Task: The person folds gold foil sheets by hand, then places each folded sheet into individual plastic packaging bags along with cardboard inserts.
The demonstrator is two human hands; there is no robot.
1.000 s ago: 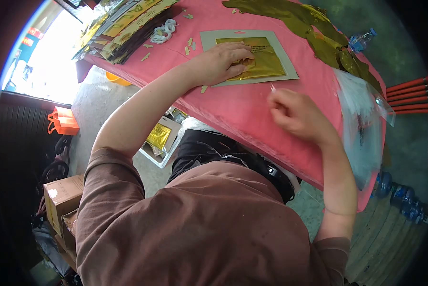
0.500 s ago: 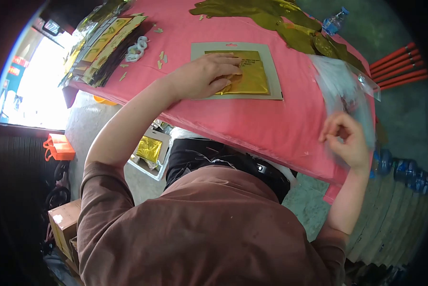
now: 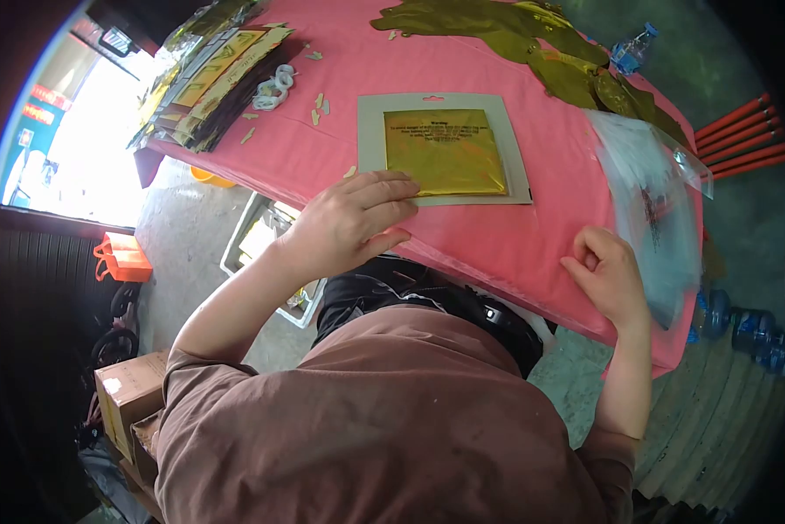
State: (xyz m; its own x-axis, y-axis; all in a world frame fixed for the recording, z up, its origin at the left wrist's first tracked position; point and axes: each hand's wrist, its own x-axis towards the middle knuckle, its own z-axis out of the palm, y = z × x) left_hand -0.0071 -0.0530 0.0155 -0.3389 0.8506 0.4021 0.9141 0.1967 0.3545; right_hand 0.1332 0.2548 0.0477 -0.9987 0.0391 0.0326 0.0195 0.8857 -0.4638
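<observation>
A folded gold foil packet with dark printing lies flat on a grey-beige backing card with a hang hole at its far edge. My left hand is open, fingers stretched out, at the near left corner of the card and packet by the table edge. Over the right side of the table, my right hand has its fingers curled in towards the thumb. Whether anything small is pinched there I cannot make out. Just right of that hand lies a pile of clear plastic bags.
A pink cloth covers the table. Stacked printed cards and a white coil lie at far left, with small scraps nearby. Gold foil sheets and a plastic bottle are at the back. A white crate stands below.
My left hand has slid off the packet towards me, uncovering its print. My right hand has moved left, away from the plastic bags. The view has shifted slightly.
</observation>
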